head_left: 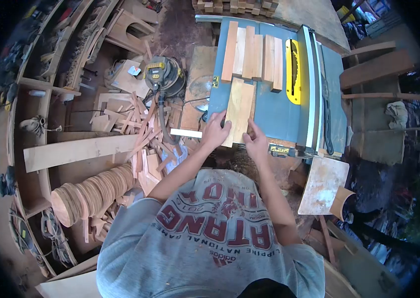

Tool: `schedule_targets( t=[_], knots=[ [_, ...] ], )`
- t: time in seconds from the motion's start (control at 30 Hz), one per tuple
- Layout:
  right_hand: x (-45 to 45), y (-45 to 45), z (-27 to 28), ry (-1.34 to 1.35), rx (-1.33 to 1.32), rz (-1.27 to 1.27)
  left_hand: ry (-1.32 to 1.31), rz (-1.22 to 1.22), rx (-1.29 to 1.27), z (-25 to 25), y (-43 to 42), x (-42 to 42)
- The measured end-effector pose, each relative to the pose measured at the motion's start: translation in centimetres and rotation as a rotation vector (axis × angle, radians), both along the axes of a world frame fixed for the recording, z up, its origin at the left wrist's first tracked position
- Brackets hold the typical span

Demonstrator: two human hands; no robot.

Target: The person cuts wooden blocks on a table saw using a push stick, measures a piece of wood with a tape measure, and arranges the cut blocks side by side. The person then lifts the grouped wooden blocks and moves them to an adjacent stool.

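Observation:
A pale wooden board [240, 107] lies at the front left of the blue saw table [274, 116], its near end over the table's edge. My left hand [216, 130] grips the board's left side, near its front end. On the right side, my right hand [254, 140] has its fingers raised and apart, with the index fingertip close to the board's edge. Beyond the board, several wooden strips [249, 52] lie side by side on the table. To their right is the yellow insert [293, 72] with the dark saw blade in its slot.
A silver fence rail [311, 89] crosses the table's right side. A shop vacuum [162, 75] stands to the left, above a heap of wood offcuts [140, 124]. Round wooden discs [90, 194] are stacked at the lower left. A pale panel [323, 185] sits at the front right.

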State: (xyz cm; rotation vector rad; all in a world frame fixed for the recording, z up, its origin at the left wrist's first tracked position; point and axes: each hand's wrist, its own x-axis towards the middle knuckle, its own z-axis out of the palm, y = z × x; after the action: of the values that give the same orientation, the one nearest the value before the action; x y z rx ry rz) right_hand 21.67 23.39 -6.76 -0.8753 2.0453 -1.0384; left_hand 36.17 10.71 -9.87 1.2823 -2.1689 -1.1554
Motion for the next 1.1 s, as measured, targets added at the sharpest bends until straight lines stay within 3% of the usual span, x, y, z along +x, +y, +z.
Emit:
schedule_targets(
  t=[0.03, 0.1, 0.2, 0.27, 0.33, 0.4, 0.53, 0.57, 0.63, 0.67, 0.73, 0.8, 0.9, 0.97, 1.1],
  knots=[
    [-0.5, 0.4, -0.9, 0.0, -0.003, 0.008, 0.002, 0.018, 0.106, 0.5, 0.3, 0.0],
    [-1.1, 0.2, -2.6, -0.217, -0.145, 0.004, 0.024, 0.052, 0.12, 0.6, 1.3, 0.3],
    [-0.7, 0.6, -3.2, -0.263, -0.21, 0.02, 0.039, 0.071, 0.099, 0.8, 0.9, 1.4],
    [-0.3, 0.6, -2.4, -0.191, -0.213, 0.107, -0.138, 0.068, 0.246, 2.5, 0.0, 1.6],
    [-1.6, -0.1, -2.6, -0.107, -0.22, 0.185, -0.139, 0.073, 0.216, 3.1, -0.7, 1.2],
    [-4.8, -2.7, -3.7, 0.56, -0.314, 0.067, -0.179, 0.177, 0.055, 3.6, -0.9, 0.1],
    [-12.8, -9.2, -0.7, 1.046, -0.226, -0.268, -0.098, 0.152, 0.046, 2.0, -1.6, -1.6],
    [-14.0, -9.6, -1.1, 1.05, -0.225, -0.272, -0.095, 0.147, 0.046, 1.9, -1.6, -1.9],
    [-15.5, -10.0, -1.9, 0.657, 0.041, -0.212, -0.059, 0.145, 0.029, 1.7, -1.8, -2.5],
    [-15.8, -9.6, -2.4, 0.665, 0.041, -0.214, -0.051, 0.144, 0.03, 1.5, -1.9, -2.7],
    [-15.4, -7.0, -2.9, 0.179, -0.175, -0.524, 0.032, 0.132, -0.041, 0.7, -1.9, -2.5],
    [-14.4, -1.5, -2.3, -0.163, -0.137, -0.378, 0.026, 0.128, -0.015, 0.3, -1.9, -2.4],
    [-10.3, 6.1, -2.9, -0.174, -0.01, -0.321, 0.028, 0.1, -0.013, 0.3, -2.0, -2.2],
    [-8.7, 8.7, -3.1, 0.43, 0.073, -0.097, 0.042, 0.078, -0.029, 0.5, -2.0, -2.5],
    [-8.3, 6.6, -1.4, 0.617, 0.072, -0.148, 0.038, 0.046, -0.069, 0.5, -2.0, -2.5]
  ],
)
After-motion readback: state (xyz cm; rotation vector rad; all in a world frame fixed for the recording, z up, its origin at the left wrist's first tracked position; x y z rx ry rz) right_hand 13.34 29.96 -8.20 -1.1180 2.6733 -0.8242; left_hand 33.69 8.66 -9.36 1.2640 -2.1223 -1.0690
